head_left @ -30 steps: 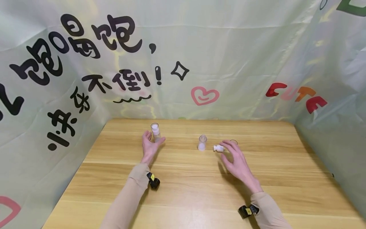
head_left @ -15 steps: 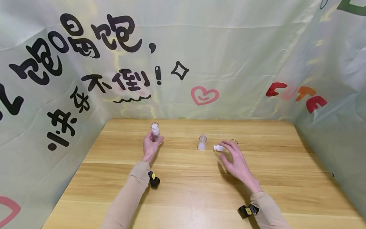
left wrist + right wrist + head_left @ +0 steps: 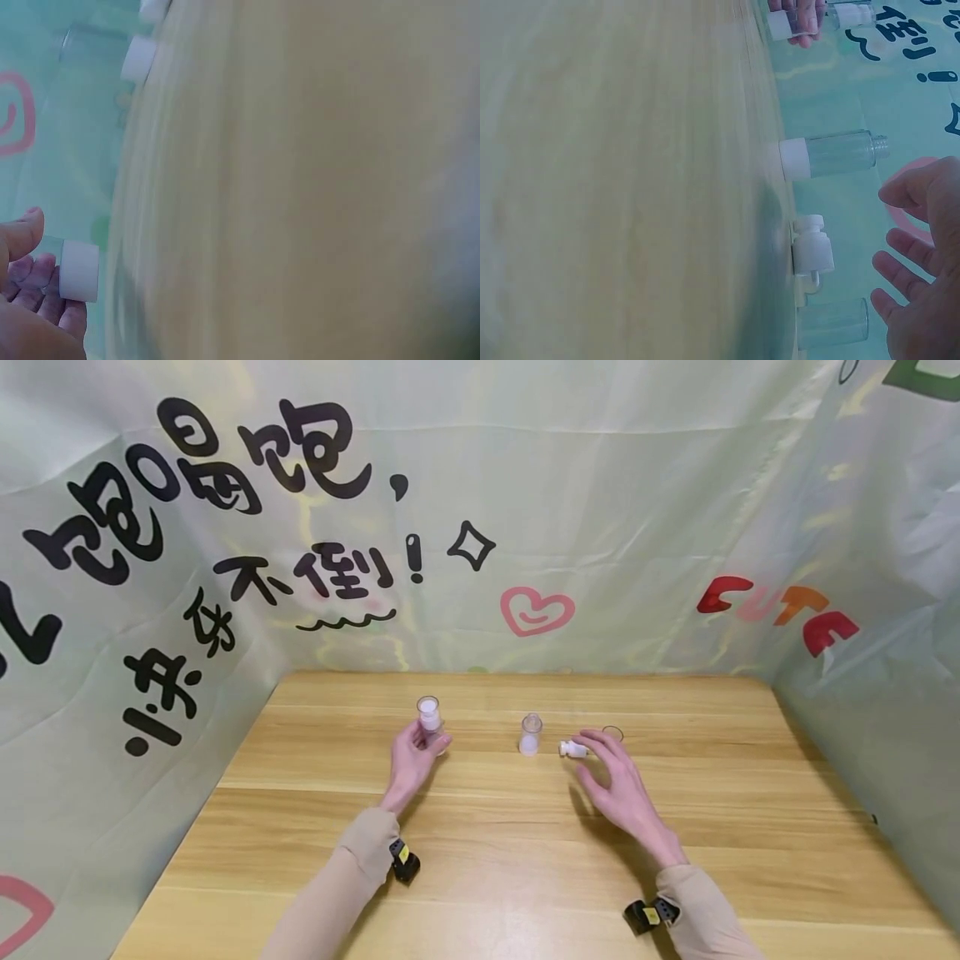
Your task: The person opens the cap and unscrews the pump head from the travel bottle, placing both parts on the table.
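My left hand (image 3: 409, 764) grips a clear pump bottle (image 3: 430, 717) between thumb and fingers, near the table's far left part. This bottle stands upright, with a white base, a white pump top and a clear cap over it. In the left wrist view a narrow gap shows between its base and the table. An uncapped clear bottle (image 3: 840, 153) with a threaded neck and white base stands midway between the hands. My right hand (image 3: 621, 785) hovers with relaxed, spread fingers beside a white pump head (image 3: 572, 749), which lies on its side. Nothing is in that hand.
A clear cap (image 3: 832, 324) stands on the table beyond my right hand, partly hidden in the head view. The wooden table (image 3: 495, 860) is bounded by printed fabric walls (image 3: 637, 527) at the back and sides.
My left hand has closed its fingers round the pump bottle and brought it to the right and slightly nearer. The right hand has stayed nearly still beside the pump head.
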Tool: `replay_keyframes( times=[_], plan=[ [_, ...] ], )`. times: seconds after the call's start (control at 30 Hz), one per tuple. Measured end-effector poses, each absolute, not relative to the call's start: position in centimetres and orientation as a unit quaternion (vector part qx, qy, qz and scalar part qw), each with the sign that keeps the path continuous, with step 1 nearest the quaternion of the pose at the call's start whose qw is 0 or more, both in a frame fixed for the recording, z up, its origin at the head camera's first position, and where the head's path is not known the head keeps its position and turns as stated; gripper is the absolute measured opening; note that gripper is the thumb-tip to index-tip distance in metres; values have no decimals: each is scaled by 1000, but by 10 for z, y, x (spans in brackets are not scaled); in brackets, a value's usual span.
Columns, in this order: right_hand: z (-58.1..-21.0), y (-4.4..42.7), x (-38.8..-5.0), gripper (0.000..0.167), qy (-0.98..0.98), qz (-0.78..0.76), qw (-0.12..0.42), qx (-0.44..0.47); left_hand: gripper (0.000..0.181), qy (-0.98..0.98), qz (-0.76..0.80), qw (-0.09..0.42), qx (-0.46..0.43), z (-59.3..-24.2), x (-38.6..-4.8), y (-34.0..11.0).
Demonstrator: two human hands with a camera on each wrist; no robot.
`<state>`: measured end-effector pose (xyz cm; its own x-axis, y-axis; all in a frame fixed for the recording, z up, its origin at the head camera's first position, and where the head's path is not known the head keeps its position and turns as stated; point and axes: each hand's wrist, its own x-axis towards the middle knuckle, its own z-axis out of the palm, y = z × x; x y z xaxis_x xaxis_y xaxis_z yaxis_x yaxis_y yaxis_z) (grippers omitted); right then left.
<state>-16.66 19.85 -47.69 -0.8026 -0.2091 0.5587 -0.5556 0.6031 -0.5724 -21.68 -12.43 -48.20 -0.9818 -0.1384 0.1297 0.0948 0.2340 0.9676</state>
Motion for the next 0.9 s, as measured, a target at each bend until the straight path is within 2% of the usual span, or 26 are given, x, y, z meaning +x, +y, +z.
replay_keyframes(
  times=[0.5,0.9],
  plan=[
    [-475,190,-165,45,-853,408,235,225,44,-789,-608,19,-86,-481,-177,-96],
    [-471,178,-162,46,-846,428,224,226,51,-771,-623,-61,-118,-480,-161,-77]
  ],
)
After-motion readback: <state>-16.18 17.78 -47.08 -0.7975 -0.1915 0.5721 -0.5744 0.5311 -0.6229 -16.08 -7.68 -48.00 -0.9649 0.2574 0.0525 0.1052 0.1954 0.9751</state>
